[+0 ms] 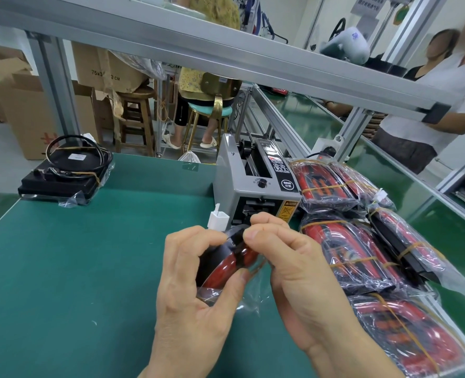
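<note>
A coiled red and black cable bundle (227, 264) in clear plastic wrap is held above the green table mat (76, 268), near its middle. My left hand (195, 290) grips the bundle from the left, thumb underneath and fingers over its top. My right hand (294, 271) pinches the bundle's top edge between thumb and forefinger, where a black strip crosses the coil. A white connector (218, 219) sticks up just behind my left fingers.
A grey tape dispenser machine (255, 184) stands right behind my hands. Several bagged red cable bundles (356, 246) lie stacked along the right. A black bagged unit with coiled cord (67, 173) sits far left. Aluminium frame rails, cardboard boxes, stools and other people stand beyond.
</note>
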A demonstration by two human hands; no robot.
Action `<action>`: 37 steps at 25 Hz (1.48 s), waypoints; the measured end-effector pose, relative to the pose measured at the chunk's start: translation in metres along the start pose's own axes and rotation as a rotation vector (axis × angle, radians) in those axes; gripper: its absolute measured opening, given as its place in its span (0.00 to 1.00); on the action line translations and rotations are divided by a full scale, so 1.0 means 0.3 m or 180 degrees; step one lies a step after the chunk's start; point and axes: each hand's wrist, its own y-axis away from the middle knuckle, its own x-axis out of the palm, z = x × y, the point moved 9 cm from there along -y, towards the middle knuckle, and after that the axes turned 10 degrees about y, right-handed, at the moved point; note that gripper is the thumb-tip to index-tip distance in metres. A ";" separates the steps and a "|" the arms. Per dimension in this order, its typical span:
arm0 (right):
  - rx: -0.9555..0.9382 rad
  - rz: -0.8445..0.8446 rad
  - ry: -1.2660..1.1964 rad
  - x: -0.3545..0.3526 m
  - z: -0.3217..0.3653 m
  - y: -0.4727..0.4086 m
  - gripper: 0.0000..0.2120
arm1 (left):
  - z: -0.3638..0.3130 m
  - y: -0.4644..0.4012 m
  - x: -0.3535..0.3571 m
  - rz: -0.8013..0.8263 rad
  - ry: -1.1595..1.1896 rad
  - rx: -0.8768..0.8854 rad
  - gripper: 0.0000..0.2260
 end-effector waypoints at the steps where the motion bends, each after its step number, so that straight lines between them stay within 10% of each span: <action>1: -0.0015 -0.0008 0.0005 -0.001 0.001 -0.002 0.02 | 0.000 0.000 -0.001 -0.0007 -0.0018 -0.0001 0.19; 37: -0.0855 -0.0459 0.2176 -0.078 0.031 -0.081 0.03 | 0.013 -0.027 -0.032 -0.0072 -0.0888 0.0160 0.13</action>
